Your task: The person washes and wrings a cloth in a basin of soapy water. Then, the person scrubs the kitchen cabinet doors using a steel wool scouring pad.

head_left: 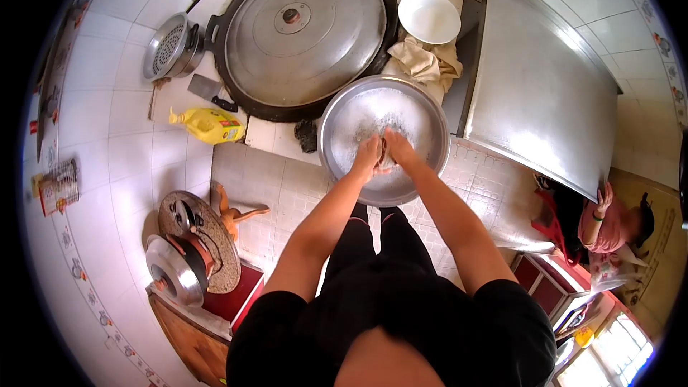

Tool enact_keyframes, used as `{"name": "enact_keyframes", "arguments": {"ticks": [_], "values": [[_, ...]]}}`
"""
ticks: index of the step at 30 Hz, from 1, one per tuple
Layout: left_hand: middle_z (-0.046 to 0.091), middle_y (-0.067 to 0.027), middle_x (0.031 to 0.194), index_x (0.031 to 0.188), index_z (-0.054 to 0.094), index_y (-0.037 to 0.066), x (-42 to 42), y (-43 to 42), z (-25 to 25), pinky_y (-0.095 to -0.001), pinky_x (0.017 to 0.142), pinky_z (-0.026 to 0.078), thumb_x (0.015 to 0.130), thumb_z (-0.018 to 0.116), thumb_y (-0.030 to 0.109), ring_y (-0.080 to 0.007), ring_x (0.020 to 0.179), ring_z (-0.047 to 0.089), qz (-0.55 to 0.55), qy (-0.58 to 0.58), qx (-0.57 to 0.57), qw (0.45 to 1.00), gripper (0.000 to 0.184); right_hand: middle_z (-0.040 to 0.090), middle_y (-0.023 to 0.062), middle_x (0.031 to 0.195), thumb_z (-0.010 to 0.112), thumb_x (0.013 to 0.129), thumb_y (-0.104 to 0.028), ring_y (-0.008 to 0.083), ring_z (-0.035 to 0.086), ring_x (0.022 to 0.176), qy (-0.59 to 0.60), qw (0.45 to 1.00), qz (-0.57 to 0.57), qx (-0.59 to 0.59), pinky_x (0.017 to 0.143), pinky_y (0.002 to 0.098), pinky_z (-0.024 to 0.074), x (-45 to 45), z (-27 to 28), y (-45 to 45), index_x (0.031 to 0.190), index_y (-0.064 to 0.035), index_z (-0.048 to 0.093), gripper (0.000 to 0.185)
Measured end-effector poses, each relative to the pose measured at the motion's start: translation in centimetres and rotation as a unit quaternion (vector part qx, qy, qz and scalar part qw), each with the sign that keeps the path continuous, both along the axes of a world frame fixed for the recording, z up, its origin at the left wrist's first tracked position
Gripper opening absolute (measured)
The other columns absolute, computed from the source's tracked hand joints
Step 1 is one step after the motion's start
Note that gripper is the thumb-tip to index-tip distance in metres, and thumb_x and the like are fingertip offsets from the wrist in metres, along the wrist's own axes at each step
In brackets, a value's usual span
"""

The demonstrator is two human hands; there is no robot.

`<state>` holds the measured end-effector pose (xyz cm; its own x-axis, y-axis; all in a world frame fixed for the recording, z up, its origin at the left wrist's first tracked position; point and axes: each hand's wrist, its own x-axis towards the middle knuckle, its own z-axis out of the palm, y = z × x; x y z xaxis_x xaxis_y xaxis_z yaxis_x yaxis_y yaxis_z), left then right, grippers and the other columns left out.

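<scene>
1. Showing bare skin nearest the lens, then a black top, leaning toward a metal basin at the bench's front edge, near the right corner.
2. Bringing left hand and right hand close together over frothy-looking water, fingers partly curled; unable to tell whether gripping anything small between.
3. Best worked low, well inside the rim, against splashes.
4. Press evenly, without rocking the basin.
5. Mind the dark scouring pad, left along the front edge.
</scene>
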<state>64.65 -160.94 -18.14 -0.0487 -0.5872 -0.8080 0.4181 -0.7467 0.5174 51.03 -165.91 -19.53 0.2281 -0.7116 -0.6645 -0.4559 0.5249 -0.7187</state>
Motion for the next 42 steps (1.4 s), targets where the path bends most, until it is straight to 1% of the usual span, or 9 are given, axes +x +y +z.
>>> {"name": "enact_keyframes", "arguments": {"ticks": [4, 9, 13, 16, 17, 21, 24, 32, 42], "values": [[0.046, -0.0191, 0.137, 0.142, 0.043, 0.011, 1.1, 0.7, -4.0, -0.0684, 0.093, 0.047, 0.099, 0.051, 0.048, -0.0462, 0.117, 0.054, 0.123, 0.107, 0.179, 0.970, 0.057, 0.063, 0.0246, 0.110, 0.070, 0.083, -0.050, 0.0400, 0.061, 0.111, 0.256, 0.931, 0.123, -0.231, 0.100, 0.0488, 0.0452, 0.1, -0.7, 3.7, 0.133, -0.0078, 0.054, 0.068], [0.027, -0.0150, 0.155, 0.152, 0.029, 0.018, 2.6, 2.3, -9.2, -0.0662, 0.095, 0.047, 0.097, 0.055, 0.042, -0.0524, 0.128, 0.043, 0.125, 0.127, 0.201, 0.963, 0.065, 0.048, 0.0241, 0.135, 0.070, 0.086, -0.043, 0.0444, 0.050, 0.123, 0.248, 0.947, 0.188, -0.084, 0.098, 0.0548, 0.0447, -0.4, -5.5, 0.1, 0.140, -0.0125, 0.047, 0.066], [0.025, -0.0133, 0.157, 0.154, 0.025, 0.021, 2.2, 1.5, -8.1, -0.0668, 0.100, 0.043, 0.097, 0.055, 0.047, -0.0490, 0.132, 0.039, 0.124, 0.153, 0.164, 0.967, 0.070, 0.058, 0.0244, 0.121, 0.069, 0.088, -0.040, 0.0427, 0.058, 0.109, 0.244, 0.820, 0.268, -0.443, 0.095, 0.0486, 0.0471, 0.8, -2.2, 1.7, 0.137, -0.0100, 0.051, 0.060], [0.021, -0.0143, 0.159, 0.155, 0.022, 0.025, 2.1, -0.3, -4.4, -0.0664, 0.102, 0.041, 0.094, 0.056, 0.055, -0.0465, 0.135, 0.037, 0.136, 0.166, 0.172, 0.961, 0.076, 0.059, 0.0241, 0.120, 0.074, 0.083, -0.035, 0.0426, 0.057, 0.109, 0.170, 0.949, 0.099, -0.246, 0.096, 0.0504, 0.0453, 0.4, -2.3, 0.5, 0.132, -0.0061, 0.055, 0.060], [0.034, -0.0144, 0.153, 0.149, 0.036, 0.020, 2.4, -1.1, -7.1, -0.0655, 0.097, 0.044, 0.093, 0.057, 0.059, -0.0414, 0.133, 0.042, 0.188, 0.216, 0.298, 0.911, 0.072, 0.060, 0.0227, 0.119, 0.075, 0.080, -0.031, 0.0422, 0.057, 0.109, 0.133, 0.943, 0.107, -0.286, 0.097, 0.0494, 0.0446, 0.4, -2.3, 0.8, 0.130, -0.0061, 0.057, 0.059], [0.066, -0.0079, 0.112, 0.113, 0.062, 0.011, 2.8, -2.6, -3.1, -0.0481, 0.086, 0.054, 0.095, 0.058, 0.051, -0.0257, 0.103, 0.065, 0.155, 0.289, 0.129, 0.936, 0.044, 0.059, 0.0179, 0.123, 0.080, 0.072, -0.014, 0.0392, 0.053, 0.112, 0.009, 0.903, 0.122, -0.411, 0.101, 0.0473, 0.0409, 1.6, 0.8, 2.6, 0.126, -0.0079, 0.061, 0.057], [0.067, -0.0071, 0.103, 0.107, 0.063, 0.013, 2.8, -1.9, -3.4, -0.0375, 0.081, 0.056, 0.098, 0.057, 0.039, -0.0229, 0.091, 0.067, 0.099, 0.391, 0.040, 0.914, 0.029, 0.054, 0.0165, 0.127, 0.079, 0.073, -0.017, 0.0396, 0.050, 0.113, 0.012, 0.870, 0.119, -0.479, 0.099, 0.0502, 0.0410, 1.6, 5.7, 3.5, 0.126, -0.0103, 0.061, 0.056], [0.063, -0.0020, 0.089, 0.094, 0.062, 0.012, -0.2, -2.0, 0.7, -0.0337, 0.061, 0.055, 0.097, 0.058, 0.025, -0.0160, 0.075, 0.064, 0.081, 0.190, 0.055, 0.977, 0.014, 0.056, 0.0213, 0.116, 0.069, 0.081, -0.058, 0.0443, 0.053, 0.106, 0.056, 0.907, 0.103, -0.405, 0.089, 0.0522, 0.0474, 0.3, 3.5, 3.6, 0.125, -0.0117, 0.055, 0.065], [0.067, -0.0151, 0.084, 0.090, 0.061, -0.002, -1.2, 0.5, 0.6, -0.0388, 0.069, 0.051, 0.094, 0.051, 0.021, -0.0264, 0.079, 0.064, 0.040, -0.152, -0.071, 0.985, 0.025, 0.064, 0.0310, 0.084, 0.050, 0.099, -0.040, 0.0524, 0.062, 0.086, 0.018, 0.973, -0.026, -0.231, 0.076, 0.0547, 0.0493, 1.9, 3.7, 4.1, 0.107, -0.0050, 0.058, 0.037]]}}
